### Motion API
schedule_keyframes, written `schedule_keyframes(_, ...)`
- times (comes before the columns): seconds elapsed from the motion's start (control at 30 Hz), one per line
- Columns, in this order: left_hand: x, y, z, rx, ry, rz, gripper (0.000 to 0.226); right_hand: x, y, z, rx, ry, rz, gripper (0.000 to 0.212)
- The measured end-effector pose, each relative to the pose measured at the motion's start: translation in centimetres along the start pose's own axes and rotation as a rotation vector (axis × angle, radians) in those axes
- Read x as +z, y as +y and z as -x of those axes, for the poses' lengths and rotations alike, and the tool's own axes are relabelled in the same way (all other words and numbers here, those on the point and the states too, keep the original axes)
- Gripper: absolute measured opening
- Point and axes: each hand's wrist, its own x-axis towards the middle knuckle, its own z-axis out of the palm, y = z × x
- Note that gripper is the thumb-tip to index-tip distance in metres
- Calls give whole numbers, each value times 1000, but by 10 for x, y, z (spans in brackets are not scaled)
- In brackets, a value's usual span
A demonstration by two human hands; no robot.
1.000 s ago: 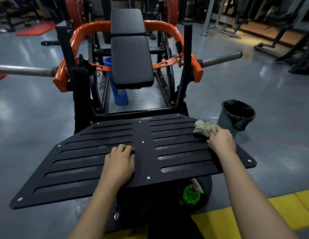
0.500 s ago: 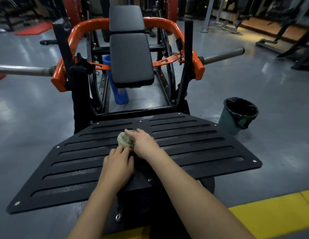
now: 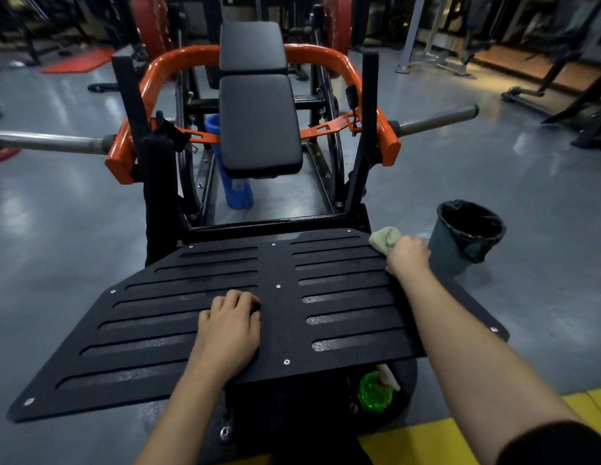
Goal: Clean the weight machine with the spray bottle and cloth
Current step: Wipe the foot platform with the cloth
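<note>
While right hand (image 3: 408, 255) grips cloth (image 3: 385, 239) at far right corner of footplate (image 3: 279, 307) of weight machine (image 3: 259, 129), left hand (image 3: 230, 325) rests on plate's middle, fingers loosely bent, holding nothing. Spray bottle (image 3: 376, 392) below near edge; bin (image 3: 443, 256) right, on floor.

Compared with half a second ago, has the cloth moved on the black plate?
Yes. The cloth went right, from beside the left hand at the plate's middle to its far right corner, near the bin.
</note>
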Motion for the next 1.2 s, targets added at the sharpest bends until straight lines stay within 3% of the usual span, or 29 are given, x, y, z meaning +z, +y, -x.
schedule_keyframes(0.1, 1, 1, -1, 1, 8, 9, 23, 18, -45, 34, -158, -1, -45, 34)
schedule_keyframes(0.2, 2, 0, -2, -1, 16, 2, 22, 33, -103, 92, -446, -159, -95, 30)
schedule_keyframes(0.33, 1, 2, -2, -8, 1, -23, 24, 45, -132, 140, -719, -242, -147, 52)
schedule_keyframes(0.4, 0, 2, -2, -9, -6, -21, 24, 41, -122, 133, -723, -241, -178, 57)
schedule_keyframes(0.47, -1, 1, -1, -8, -14, -17, 25, 34, -102, 118, -666, -218, -194, 48)
schedule_keyframes(0.63, -1, 1, 1, 2, -13, -13, 25, -3, 2, 39, -251, -63, -102, 25)
schedule_keyframes(0.73, 0, 2, 2, 14, -17, -31, 28, -24, 53, 0, -59, -17, -106, 22)
schedule_keyframes(0.87, 1, 5, -1, -1, -24, -37, 28, -15, 26, -10, 11, 3, -88, 28)
schedule_keyframes(0.97, 1, 4, -2, 0, -38, -39, 25, 2, -39, 13, -117, -69, -69, 32)
schedule_keyframes(1.1, 0, 1, -3, -6, -46, -15, 25, 34, -129, 71, -510, -232, -80, 39)
schedule_keyframes(1.2, 1, 2, -4, -7, -37, -19, 25, 50, -156, 95, -667, -299, -60, 38)
